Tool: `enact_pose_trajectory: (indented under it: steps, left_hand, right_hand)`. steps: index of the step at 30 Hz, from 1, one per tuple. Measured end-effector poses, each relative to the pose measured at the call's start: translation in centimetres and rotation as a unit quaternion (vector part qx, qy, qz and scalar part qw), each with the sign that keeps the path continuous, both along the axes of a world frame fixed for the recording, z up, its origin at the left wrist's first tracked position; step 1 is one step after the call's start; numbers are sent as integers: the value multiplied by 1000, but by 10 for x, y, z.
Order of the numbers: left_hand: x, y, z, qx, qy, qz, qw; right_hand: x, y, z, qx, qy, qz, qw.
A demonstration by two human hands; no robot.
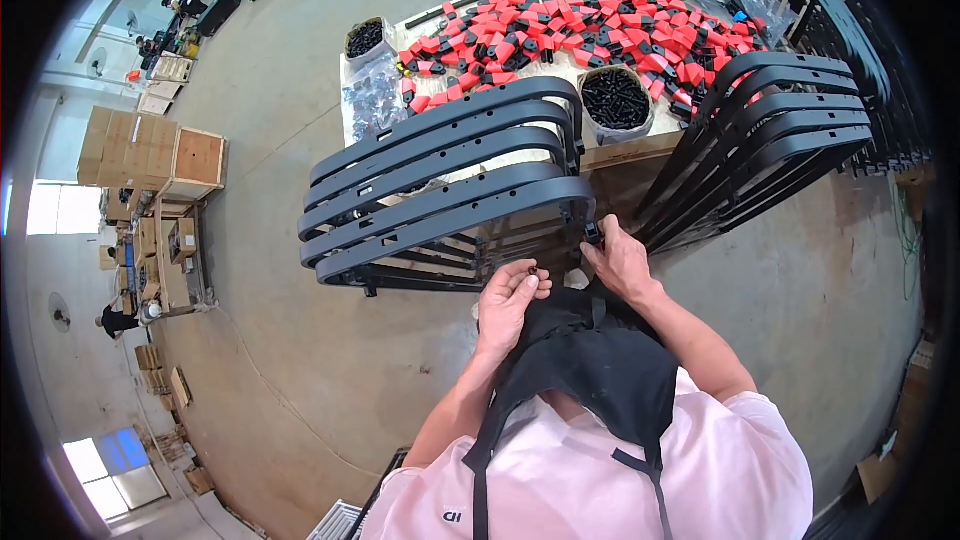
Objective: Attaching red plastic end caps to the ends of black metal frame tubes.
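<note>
Left rack: black metal frames (430, 230) stand on edge, one behind another, probably so the near corner faces the wearer. Left hand (507, 302): fingertips pinched on a small dark piece (533, 270), held clear of the frames, perhaps for a finer grip. Tub of black bits (617, 100) sits at the table's front edge (630, 150), likely for reach. Right hand (622, 262): fingers curled at the front frame's near corner, seemingly steadying; cannot tell what's gripped. Far right: second stack (790, 120) leans alongside.
</note>
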State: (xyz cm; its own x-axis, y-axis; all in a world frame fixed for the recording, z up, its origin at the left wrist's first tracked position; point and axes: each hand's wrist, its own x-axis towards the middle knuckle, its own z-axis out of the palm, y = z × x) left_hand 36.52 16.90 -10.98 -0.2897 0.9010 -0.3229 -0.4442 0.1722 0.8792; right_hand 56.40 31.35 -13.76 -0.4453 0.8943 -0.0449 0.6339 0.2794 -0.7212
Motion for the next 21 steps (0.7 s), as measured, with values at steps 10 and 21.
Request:
enact_pose_trajectory:
  steps: [10,21]
  left_hand:
    - [12,15,3,-55,361,-10,931]
    - [14,57,-22,-33,426,-42,903]
  right_hand:
    - [1,1,-4,-18,-5,5,1000]
    - [0,0,-2,-19,2,4,1000]
